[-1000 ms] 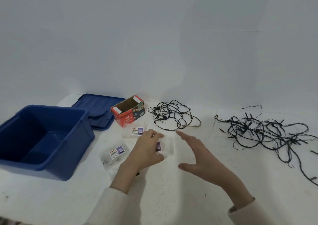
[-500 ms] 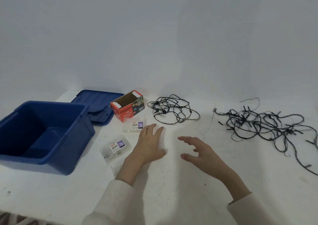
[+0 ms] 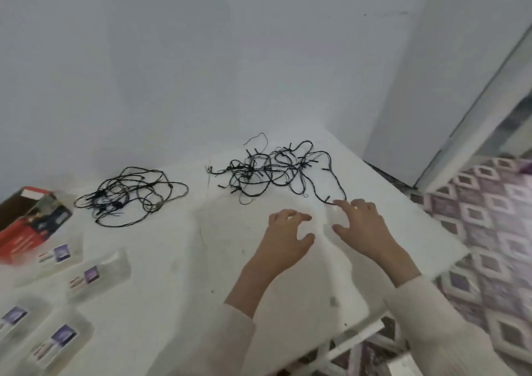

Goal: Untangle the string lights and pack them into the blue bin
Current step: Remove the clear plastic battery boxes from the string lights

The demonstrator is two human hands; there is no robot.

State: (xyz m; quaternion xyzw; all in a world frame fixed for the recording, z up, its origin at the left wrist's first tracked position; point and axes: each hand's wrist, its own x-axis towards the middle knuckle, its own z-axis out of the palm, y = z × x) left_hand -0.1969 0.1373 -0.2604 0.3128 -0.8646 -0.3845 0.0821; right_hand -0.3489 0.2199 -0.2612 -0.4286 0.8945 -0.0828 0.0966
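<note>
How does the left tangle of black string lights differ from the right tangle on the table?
The left tangle is smaller, in loose round loops; the right tangle is larger, denser, spread wider. The left tangle lies apart from the right hand; a strand of the right tangle ends near it. Both are black and lie on the table.

A plain pale wall (image 3: 201, 59) stands behind a white table (image 3: 172, 303), scuffed with small dark marks. At the right a white door panel (image 3: 426, 88) meets a floor (image 3: 495, 231) patterned in purple and white diamonds. The light is soft and even.
</note>
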